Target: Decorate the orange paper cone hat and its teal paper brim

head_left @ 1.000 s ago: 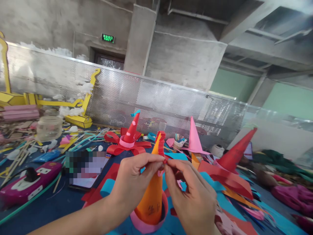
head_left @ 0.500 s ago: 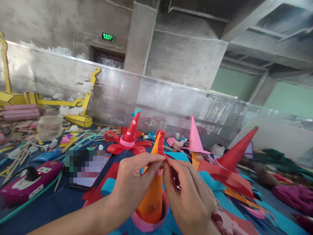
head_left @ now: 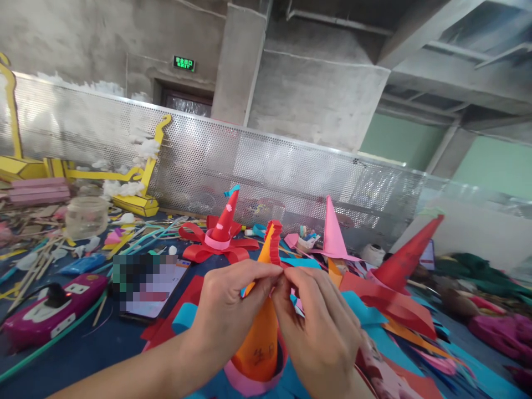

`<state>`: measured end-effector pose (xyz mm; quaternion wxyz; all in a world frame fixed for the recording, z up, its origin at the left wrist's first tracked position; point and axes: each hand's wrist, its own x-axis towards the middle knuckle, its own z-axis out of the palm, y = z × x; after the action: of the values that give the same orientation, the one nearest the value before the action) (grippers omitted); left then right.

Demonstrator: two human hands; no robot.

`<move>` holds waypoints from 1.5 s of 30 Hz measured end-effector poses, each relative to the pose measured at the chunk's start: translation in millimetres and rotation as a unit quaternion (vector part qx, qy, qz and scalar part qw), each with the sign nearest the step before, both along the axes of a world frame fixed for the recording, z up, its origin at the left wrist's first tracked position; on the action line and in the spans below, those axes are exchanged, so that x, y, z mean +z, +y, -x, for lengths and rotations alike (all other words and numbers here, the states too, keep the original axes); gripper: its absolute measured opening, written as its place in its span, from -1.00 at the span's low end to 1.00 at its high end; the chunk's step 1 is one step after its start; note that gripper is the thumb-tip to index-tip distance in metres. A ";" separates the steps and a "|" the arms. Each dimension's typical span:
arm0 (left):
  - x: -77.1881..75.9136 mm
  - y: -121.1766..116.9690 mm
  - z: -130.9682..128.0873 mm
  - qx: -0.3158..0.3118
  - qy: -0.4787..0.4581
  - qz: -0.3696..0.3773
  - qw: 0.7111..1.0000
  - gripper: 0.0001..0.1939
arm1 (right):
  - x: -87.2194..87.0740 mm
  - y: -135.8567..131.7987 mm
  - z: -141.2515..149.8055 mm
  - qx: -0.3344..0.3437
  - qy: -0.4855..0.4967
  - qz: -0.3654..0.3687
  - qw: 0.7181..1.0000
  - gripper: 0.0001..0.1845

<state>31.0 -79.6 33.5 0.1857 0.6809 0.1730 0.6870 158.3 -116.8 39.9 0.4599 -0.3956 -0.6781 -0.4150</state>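
An orange cone (head_left: 257,346) stood upright at the near centre of a blue table (head_left: 93,343), with a pink band (head_left: 251,386) around its base and a frilled red strip (head_left: 275,244) near its tip. The left hand (head_left: 233,302) and right hand (head_left: 320,327) met in front of it, hiding its middle portion. In both hands, thumb and forefinger were pinched and the fingertips met; what lay between them was hidden, and contact with the cone could not be determined.

Four cones were visible: the orange one; a red spotted cone (head_left: 228,221) at far centre, ringed by red paper loops (head_left: 238,255); a pink cone (head_left: 333,235) farther right; and a plain red cone (head_left: 409,257) at right, partly covered at its base by red paper (head_left: 403,310). One phone (head_left: 174,291) lay left of the hands, its display partly pixelated. One purple power strip (head_left: 85,291), with one black plug (head_left: 57,296), lay at near left; one clear jar (head_left: 86,219) stood beyond it. A yellow structure (head_left: 150,172) stood at far left before a perforated panel (head_left: 199,155).

Writing: one green sign (head_left: 184,63) read "EXIT" beneath smaller characters. The orange cone bore dark handwriting beginning "生"; the next character was partly legible. Marks on the plain red cone were unreadable.
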 end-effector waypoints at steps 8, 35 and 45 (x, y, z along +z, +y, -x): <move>-0.3 3.3 2.3 0.002 0.001 0.055 0.998 -0.82 | -4.2 -3.7 -2.4 -0.016 -0.013 -0.009 1.000 -0.92; 4.6 -9.3 6.3 0.198 0.143 -0.114 0.963 -0.81 | 8.3 -9.0 -31.0 0.284 0.299 0.280 0.867 -0.89; 7.3 -11.7 0.5 0.217 0.152 -0.177 0.948 -0.84 | 7.4 3.0 -24.1 0.276 0.222 0.190 0.916 -0.89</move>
<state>30.5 -91.3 40.8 -0.1204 0.7452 0.2182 0.6186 182.4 -113.8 47.3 0.6107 -0.3546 -0.7071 -0.0365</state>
